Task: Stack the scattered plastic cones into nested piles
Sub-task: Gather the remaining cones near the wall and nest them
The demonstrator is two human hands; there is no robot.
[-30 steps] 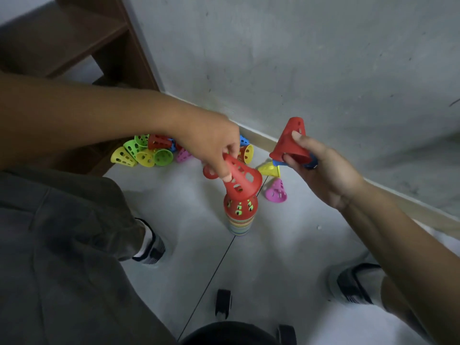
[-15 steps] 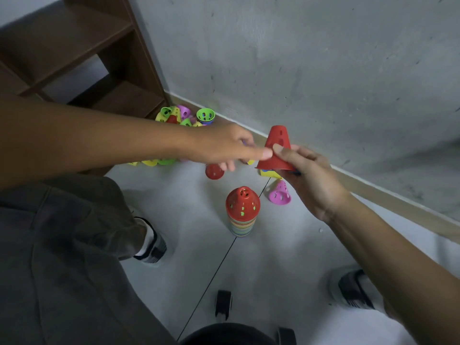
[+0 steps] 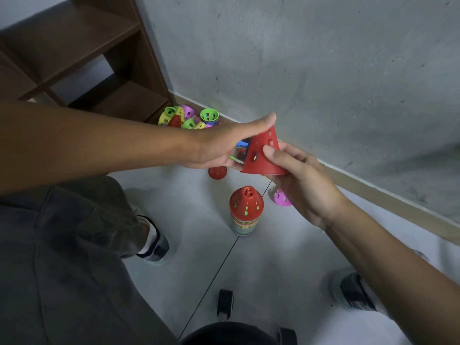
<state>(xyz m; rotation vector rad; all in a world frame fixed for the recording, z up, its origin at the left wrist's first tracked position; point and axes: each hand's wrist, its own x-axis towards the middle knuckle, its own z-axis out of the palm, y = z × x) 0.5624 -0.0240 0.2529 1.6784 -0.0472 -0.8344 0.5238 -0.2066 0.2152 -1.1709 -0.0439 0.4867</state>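
Two hands meet above the floor (image 3: 174, 220) over a single red cone (image 3: 261, 155), which is tilted with its narrow top toward the wall (image 3: 323, 58) and its wide rim facing down and toward the person. The right hand (image 3: 301, 185) has its grip around the cone's lower part, thumb laid across the side facing the camera and fingers hidden behind the rim. The left hand (image 3: 224, 145) touches the same cone from the other side: its thumb lies stretched along the upper edge up to the tip, while its fingers reach under the rim; whether they curl to grasp the cone cannot be told.

Directly below the hands a nested pile (image 3: 245, 212) stands upright on the floor, capped by a red cone with multicoloured rims banded beneath it. A loose red cone (image 3: 217, 172) lies on its side just under the left hand, and a pink cone (image 3: 282, 198) rests on the floor beside the right wrist, near the pile. Further back, in the corner between the wall and a brown wooden shelf unit (image 3: 87, 58), a heap of loose cones (image 3: 189, 118) in green, yellow, pink and red lies scattered. A bit of blue cone (image 3: 241, 144) shows between the left hand and the held cone.
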